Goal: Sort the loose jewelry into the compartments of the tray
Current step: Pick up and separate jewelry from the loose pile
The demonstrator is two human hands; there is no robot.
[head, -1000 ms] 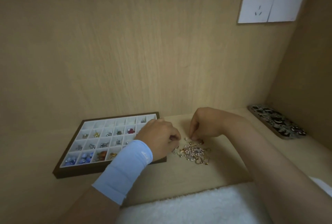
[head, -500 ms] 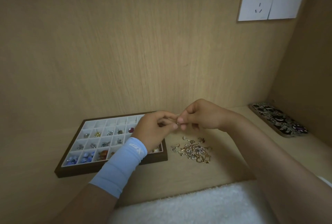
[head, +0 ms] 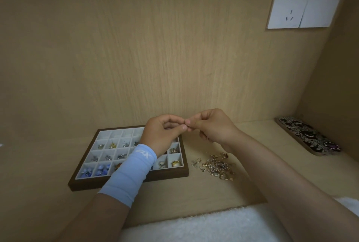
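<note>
Both hands are held above the desk (head: 213,189), brought together at 12 o'clock from the loose jewelry (head: 215,166). On the left hand (head: 162,135) the fingers are curled inward, with thumb and forefinger closed to a pinch that points toward 3 o'clock. The right hand (head: 213,128) is curled in the same way, its pinch aimed toward 9 o'clock, so that the fingertips (head: 183,127) of the two hands are touching. Whether a piece is grasped inside the pinch cannot be told; anything there is too small to be seen. The left wrist is wrapped in a pale blue sleeve (head: 130,172), and this forearm is stretched across the near right part of the tray (head: 128,182), hiding several compartments. The right forearm is bare and comes in from 5 o'clock.

The jewelry is seen as a small gold and pearl heap lying on the desk just beside the tray, at 3 o'clock from it. The tray is dark-rimmed with white compartments; blue beads are seen in the near left ones, and small metal pieces in the rows behind.

A patterned case (head: 307,137) lies at 3 o'clock, well apart from the heap. A white socket plate (head: 303,7) is fixed on the back wall at 1 o'clock.
</note>
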